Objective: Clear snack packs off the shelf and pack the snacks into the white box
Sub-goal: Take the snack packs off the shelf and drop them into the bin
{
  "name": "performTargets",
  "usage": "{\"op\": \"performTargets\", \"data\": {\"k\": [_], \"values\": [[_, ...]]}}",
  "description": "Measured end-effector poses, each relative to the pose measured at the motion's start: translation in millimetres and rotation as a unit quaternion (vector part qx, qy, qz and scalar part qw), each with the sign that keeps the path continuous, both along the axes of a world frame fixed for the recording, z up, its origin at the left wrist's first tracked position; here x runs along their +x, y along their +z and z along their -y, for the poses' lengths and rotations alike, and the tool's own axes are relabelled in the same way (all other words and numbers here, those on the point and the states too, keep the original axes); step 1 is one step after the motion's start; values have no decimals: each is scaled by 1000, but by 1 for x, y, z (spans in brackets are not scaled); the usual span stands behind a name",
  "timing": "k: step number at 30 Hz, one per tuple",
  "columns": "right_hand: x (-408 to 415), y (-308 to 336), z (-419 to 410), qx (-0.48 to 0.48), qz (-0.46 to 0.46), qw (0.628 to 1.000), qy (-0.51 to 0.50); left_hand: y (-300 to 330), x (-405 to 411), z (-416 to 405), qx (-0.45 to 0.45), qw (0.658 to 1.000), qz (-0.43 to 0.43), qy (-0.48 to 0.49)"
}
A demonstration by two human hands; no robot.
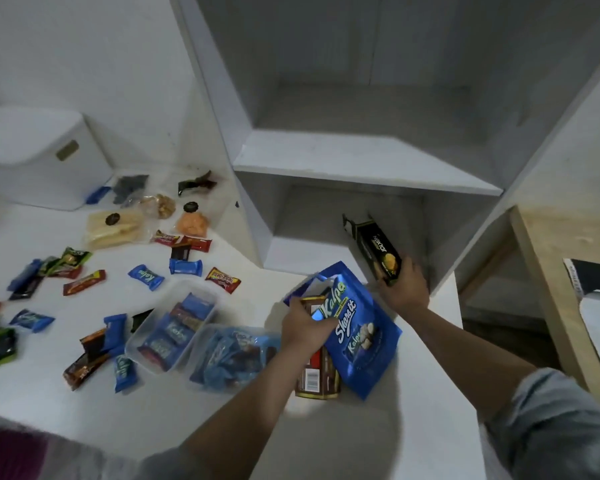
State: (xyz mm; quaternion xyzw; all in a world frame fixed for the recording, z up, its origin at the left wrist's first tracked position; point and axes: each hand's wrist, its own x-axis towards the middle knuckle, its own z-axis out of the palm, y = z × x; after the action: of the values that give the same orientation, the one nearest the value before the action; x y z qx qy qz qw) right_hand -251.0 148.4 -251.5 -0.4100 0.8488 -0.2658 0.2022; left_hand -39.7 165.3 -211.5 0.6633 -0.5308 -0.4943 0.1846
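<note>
Two hands, left hand (305, 323) gripping blue pack (357, 334)

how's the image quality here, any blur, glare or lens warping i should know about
Head view: dim, bluish light; wide-angle lens bends the shelf edges outward; a bright glare spot sits on the blue Kalpa pouch by the left hand; the right hand on the black Nextar box is slightly soft; loose snacks at the far left are smeared.

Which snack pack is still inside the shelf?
The black Nextar pack, gripped by the right hand in the lower compartment; the blue Kalpa bag is already out, over the counter.
</note>
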Motion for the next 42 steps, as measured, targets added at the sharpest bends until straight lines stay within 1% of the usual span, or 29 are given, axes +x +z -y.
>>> {"op": "performTargets", "data": {"k": [2,5,8,11,14,16,18,19,20,21,23,24,27,30,34,38,42], "values": [[12,9,-7,-2,29,999,-16,11,13,-3,-23,999,-23,11],[41,25,-16,-42,73,995,-48,29,43,-9,-55,996,-49,41],[82,45,-21,-65,104,991,-48,43,85,-15,-74,987,-96,106],[135,63,-22,-76,124,989,-32,53,134,-25,-68,968,-159,179],[198,78,-22,-101,162,982,-11,63,188,-38,-90,951,-181,234],[239,83,-23,-105,194,975,-11,64,225,-48,-104,933,-199,280],[281,86,-24,-107,242,963,-57,67,263,-60,-113,917,-213,317],[284,92,-26,-114,273,950,-98,63,265,-58,-110,914,-209,331],[327,94,-30,-103,301,943,-100,63,307,-72,-117,896,-209,373],[371,93,-36,-80,311,942,-95,60,350,-85,-126,878,-210,412],[387,93,-37,-91,331,933,-109,53,366,-90,-118,873,-198,429],[409,90,-40,-89,339,932,-95,51,386,-99,-118,866,-193,446],[480,80,-48,-62,367,928,-12,41,443,-121,-122,824,-193,518],[547,74,-51,-35,379,923,59,36,494,-141,-123,783,-162,588],[626,65,-49,5,373,916,145,26,553,-160,-124,755,-125,632],[697,54,-42,49,347,908,228,12,610,-171,-116,705,-112,691],[769,42,-25,66,336,881,325,5,667,-170,-111,643,-101,751]]}}
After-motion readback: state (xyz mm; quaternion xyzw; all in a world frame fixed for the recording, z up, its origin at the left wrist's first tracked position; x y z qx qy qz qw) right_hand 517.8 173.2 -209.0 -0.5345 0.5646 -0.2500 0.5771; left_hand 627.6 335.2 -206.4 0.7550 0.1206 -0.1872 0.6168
